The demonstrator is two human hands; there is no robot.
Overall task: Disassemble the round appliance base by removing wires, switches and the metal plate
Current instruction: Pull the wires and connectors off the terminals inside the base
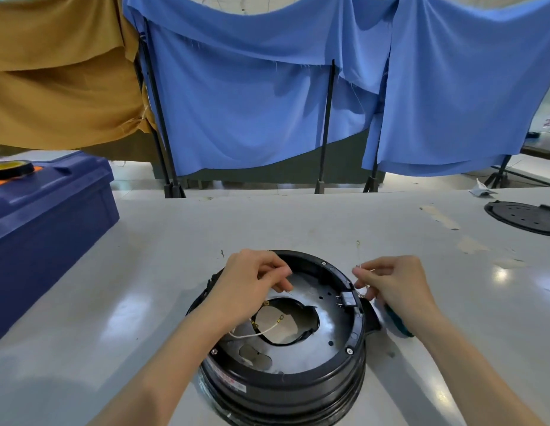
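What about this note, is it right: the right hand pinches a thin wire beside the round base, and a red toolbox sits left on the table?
One error: in the head view the toolbox is blue, not red. The right hand does pinch a thin wire beside the round base, and the toolbox sits left on the table.

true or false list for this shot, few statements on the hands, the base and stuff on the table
1. The metal plate sits inside the round base. True.
2. The right hand lies flat on the table. False: its fingers are curled, pinching a thin wire beside the base's rim.
3. A white wire crosses the plate's central opening. True.
4. The blue box stands right of the base. False: it is on the left.
5. The left hand is over the base with curled fingers. True.
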